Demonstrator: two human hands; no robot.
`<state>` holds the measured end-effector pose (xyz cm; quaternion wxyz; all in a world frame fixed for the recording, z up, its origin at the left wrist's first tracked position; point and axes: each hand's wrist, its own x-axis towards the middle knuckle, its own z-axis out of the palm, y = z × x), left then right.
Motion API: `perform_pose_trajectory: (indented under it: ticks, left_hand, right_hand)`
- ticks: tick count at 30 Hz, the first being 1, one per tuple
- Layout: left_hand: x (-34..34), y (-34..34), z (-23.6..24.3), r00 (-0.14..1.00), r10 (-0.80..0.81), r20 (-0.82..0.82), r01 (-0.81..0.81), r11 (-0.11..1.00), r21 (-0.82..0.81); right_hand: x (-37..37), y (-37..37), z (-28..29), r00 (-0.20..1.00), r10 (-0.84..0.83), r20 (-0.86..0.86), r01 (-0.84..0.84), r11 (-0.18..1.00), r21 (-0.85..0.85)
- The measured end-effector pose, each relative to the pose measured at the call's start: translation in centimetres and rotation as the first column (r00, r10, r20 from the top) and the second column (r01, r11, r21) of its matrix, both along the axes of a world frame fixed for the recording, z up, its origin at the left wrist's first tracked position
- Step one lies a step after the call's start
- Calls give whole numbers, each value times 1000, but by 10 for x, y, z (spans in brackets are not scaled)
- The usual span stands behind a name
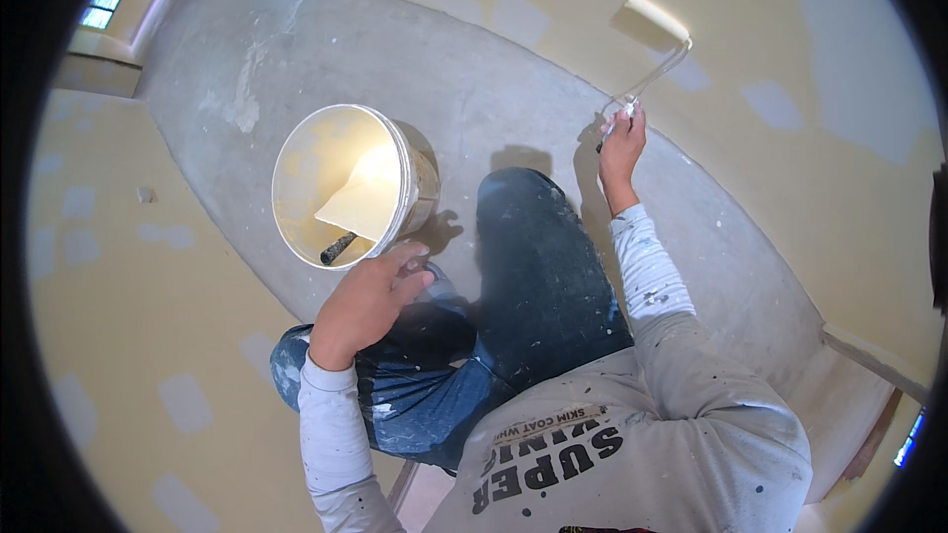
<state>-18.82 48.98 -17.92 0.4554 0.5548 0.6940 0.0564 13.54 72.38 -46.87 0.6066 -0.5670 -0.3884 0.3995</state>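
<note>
My right hand is closed around the handle of a paint roller, out to the right. Its pale sleeve lies at the yellowish wall, and a bent wire frame joins it to the grip. My left hand is raised over my bent leg, just below the rim of a white bucket; its fingers are apart and nothing shows in them. Inside the bucket a black handle sticks out beside a bright cream patch. Whether that patch is pooled paint or a tool's blade I cannot tell.
The grey, paint-spotted floor runs between two walls. Both the right wall and the left wall carry pale patches. My knee is bent between bucket and roller. A window shows at the far left.
</note>
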Motion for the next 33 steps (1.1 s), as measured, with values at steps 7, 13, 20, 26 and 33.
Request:
perform_pose_trajectory:
  ticks: [7, 13, 20, 26, 33]
  left_hand:
    - [1, 4, -1, 1000, -21, 19, 21, 1000, 21]
    - [1, 1, 1, 1000, 0, 0, 0, 1000, -5]
    - [0, 7, 0, 999, -24, 28, 23, 999, 23]
    - [2, 2, 4, 1000, -5, 14, 5, 1000, -4]
    - [1, 10, 4, 1000, -21, 8, 21, 1000, 17]
  right_hand:
    - [1, -20, -35, 998, 5, -66, -13, 993, -115]
    - [-7, 1, 13, 999, 39, 33, -39, 999, 8]
    - [-3, 0, -20, 1000, -10, 19, 11, 998, -65]
    - [-19, 12, 24, 998, 33, 55, -32, 999, -15]
    - [-7, 3, -48, 1000, 4, 18, -2, 992, -125]
